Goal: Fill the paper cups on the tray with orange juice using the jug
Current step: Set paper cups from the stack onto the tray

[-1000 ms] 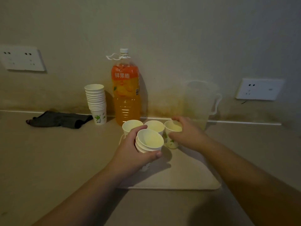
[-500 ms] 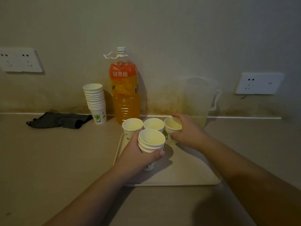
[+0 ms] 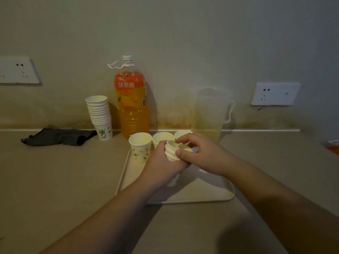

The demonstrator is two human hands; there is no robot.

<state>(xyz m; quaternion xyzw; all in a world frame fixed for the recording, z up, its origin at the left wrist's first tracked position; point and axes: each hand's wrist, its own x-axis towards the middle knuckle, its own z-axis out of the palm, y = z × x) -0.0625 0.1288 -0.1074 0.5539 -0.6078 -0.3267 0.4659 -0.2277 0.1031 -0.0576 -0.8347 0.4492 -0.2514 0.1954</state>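
A pale tray (image 3: 211, 195) lies on the counter in front of me. At its far edge stand three empty paper cups: left (image 3: 140, 147), middle (image 3: 161, 138) and right (image 3: 180, 134), the right one partly hidden by my fingers. My left hand (image 3: 163, 167) grips a small stack of nested cups (image 3: 171, 151) above the tray. My right hand (image 3: 203, 156) pinches the rim of the top cup in that stack. A clear plastic jug (image 3: 211, 114) with a little juice at the bottom stands by the wall behind the tray.
A large orange juice bottle (image 3: 132, 103) stands capped behind the cups. A tall stack of paper cups (image 3: 100, 116) is to its left, with a dark cloth (image 3: 60, 137) further left. Wall sockets (image 3: 275, 94) sit on both sides.
My right hand left the right cup on the tray and moved onto the stack in my left hand, now pinching the top cup's rim.
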